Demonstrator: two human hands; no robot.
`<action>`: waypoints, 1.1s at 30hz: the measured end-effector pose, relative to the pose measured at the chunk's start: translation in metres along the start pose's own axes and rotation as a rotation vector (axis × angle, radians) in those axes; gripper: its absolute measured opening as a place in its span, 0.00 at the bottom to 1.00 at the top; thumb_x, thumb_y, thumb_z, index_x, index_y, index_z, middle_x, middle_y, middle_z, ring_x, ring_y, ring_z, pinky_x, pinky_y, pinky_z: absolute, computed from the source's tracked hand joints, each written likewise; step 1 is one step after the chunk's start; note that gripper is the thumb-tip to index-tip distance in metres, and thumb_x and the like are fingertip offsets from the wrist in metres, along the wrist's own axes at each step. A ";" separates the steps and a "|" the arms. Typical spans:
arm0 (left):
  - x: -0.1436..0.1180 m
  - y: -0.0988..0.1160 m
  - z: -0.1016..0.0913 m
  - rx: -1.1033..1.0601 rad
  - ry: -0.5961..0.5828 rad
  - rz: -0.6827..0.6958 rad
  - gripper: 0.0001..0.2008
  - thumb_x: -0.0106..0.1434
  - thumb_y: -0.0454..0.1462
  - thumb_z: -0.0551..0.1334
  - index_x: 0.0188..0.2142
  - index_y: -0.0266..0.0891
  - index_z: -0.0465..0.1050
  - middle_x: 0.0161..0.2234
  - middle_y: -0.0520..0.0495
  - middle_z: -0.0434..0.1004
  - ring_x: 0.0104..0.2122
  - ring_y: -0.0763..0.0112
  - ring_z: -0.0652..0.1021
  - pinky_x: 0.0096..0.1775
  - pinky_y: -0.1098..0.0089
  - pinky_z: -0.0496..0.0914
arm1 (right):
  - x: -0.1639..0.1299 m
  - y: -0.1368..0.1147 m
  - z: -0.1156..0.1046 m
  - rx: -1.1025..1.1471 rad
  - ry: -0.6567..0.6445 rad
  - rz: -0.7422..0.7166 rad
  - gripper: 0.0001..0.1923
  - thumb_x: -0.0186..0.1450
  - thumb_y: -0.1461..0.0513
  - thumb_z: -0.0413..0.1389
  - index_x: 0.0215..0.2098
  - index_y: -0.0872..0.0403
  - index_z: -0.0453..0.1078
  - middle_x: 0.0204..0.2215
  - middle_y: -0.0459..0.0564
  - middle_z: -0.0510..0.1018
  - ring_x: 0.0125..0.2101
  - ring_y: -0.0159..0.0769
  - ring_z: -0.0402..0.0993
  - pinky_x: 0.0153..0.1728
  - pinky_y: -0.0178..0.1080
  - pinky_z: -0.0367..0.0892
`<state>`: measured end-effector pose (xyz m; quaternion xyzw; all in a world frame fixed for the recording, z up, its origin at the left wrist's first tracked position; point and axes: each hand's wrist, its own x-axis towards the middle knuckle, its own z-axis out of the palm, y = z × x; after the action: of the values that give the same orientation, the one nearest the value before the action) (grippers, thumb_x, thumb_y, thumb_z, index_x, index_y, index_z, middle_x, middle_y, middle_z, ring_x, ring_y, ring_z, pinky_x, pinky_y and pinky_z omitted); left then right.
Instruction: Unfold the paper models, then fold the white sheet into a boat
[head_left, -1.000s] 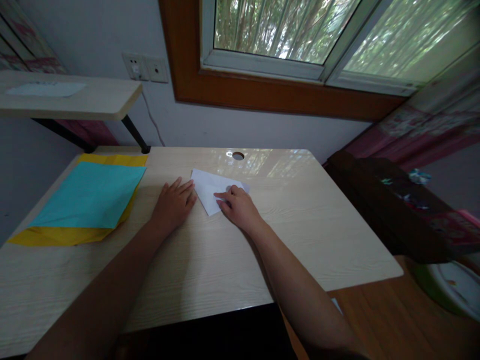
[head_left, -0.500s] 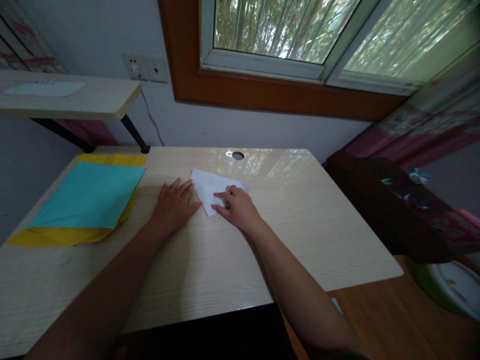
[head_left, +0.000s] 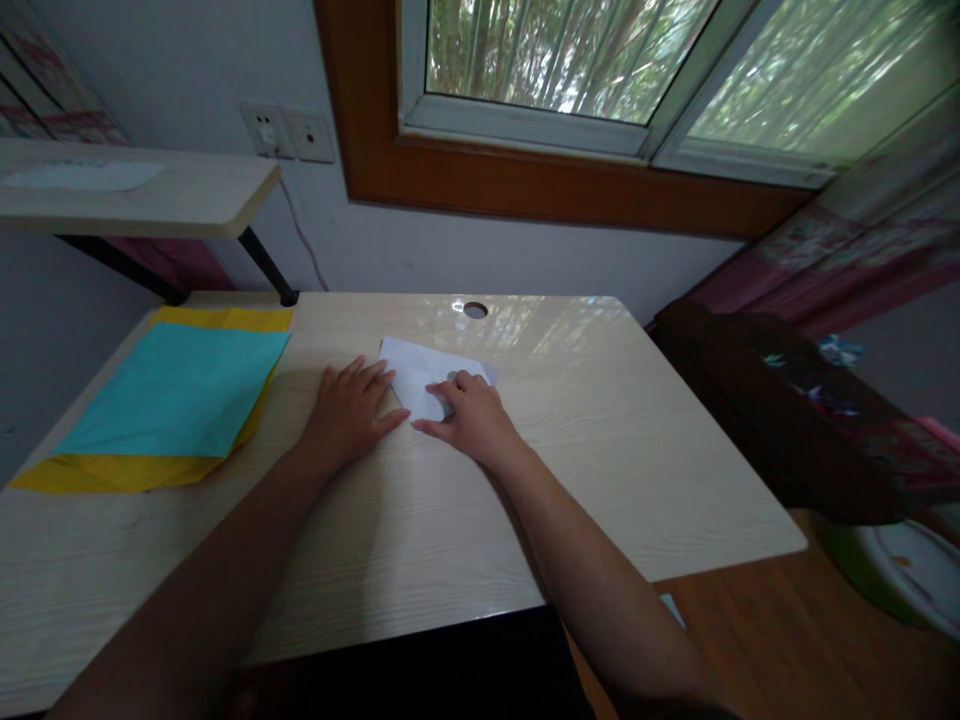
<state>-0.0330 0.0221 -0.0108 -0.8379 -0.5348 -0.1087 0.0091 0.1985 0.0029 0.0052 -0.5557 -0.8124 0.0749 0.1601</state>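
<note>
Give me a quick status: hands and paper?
Left hand flat beside white folded paper. Right hand pressing on it. Teal sheet lies apart, left.

No legible text or labels

One white paper [head_left: 420,375], two coloured sheets (teal [head_left: 172,390] over yellow [head_left: 112,470]), two hands, perhaps two wall sockets [head_left: 289,132].
</note>
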 end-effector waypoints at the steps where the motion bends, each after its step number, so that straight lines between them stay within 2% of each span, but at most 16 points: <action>1: 0.000 0.000 0.000 -0.001 -0.004 -0.004 0.32 0.68 0.55 0.56 0.66 0.43 0.64 0.68 0.40 0.63 0.68 0.45 0.59 0.66 0.40 0.48 | 0.000 0.000 0.000 0.003 -0.003 0.000 0.33 0.61 0.40 0.63 0.58 0.47 0.73 0.48 0.55 0.73 0.48 0.49 0.69 0.48 0.47 0.65; 18: 0.002 -0.003 0.001 -0.056 0.026 -0.017 0.26 0.71 0.49 0.55 0.64 0.44 0.67 0.67 0.40 0.65 0.68 0.45 0.61 0.66 0.39 0.51 | 0.000 0.003 0.004 0.023 0.002 -0.016 0.37 0.58 0.39 0.65 0.58 0.47 0.72 0.49 0.56 0.73 0.48 0.50 0.69 0.47 0.47 0.64; 23: 0.002 -0.003 -0.003 -0.144 0.066 0.090 0.21 0.72 0.43 0.54 0.59 0.41 0.73 0.64 0.40 0.70 0.67 0.49 0.63 0.67 0.39 0.51 | 0.002 0.003 0.003 0.035 -0.017 -0.043 0.37 0.58 0.38 0.64 0.58 0.48 0.72 0.48 0.56 0.73 0.48 0.49 0.69 0.47 0.46 0.63; 27: 0.002 -0.002 -0.003 -0.222 0.055 0.249 0.18 0.73 0.40 0.54 0.55 0.41 0.76 0.61 0.43 0.73 0.67 0.56 0.65 0.69 0.45 0.51 | 0.002 0.004 0.005 0.052 -0.020 -0.073 0.35 0.59 0.39 0.64 0.57 0.48 0.73 0.48 0.55 0.73 0.48 0.47 0.69 0.47 0.45 0.63; 30: 0.002 -0.002 0.000 -0.244 0.026 0.347 0.18 0.73 0.40 0.53 0.56 0.41 0.76 0.61 0.44 0.74 0.65 0.60 0.68 0.69 0.49 0.55 | 0.003 0.005 0.006 0.067 -0.033 -0.094 0.34 0.60 0.39 0.64 0.57 0.47 0.73 0.47 0.55 0.73 0.48 0.46 0.68 0.47 0.44 0.62; 33: 0.002 -0.002 0.003 -0.262 0.024 0.348 0.20 0.73 0.40 0.53 0.58 0.38 0.74 0.62 0.42 0.73 0.64 0.63 0.70 0.68 0.54 0.59 | 0.003 0.006 0.006 0.070 -0.032 -0.104 0.33 0.61 0.40 0.63 0.57 0.47 0.72 0.47 0.54 0.73 0.48 0.46 0.68 0.47 0.44 0.62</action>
<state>-0.0333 0.0248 -0.0136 -0.9103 -0.3632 -0.1840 -0.0750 0.2007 0.0078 -0.0019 -0.5055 -0.8396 0.1035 0.1700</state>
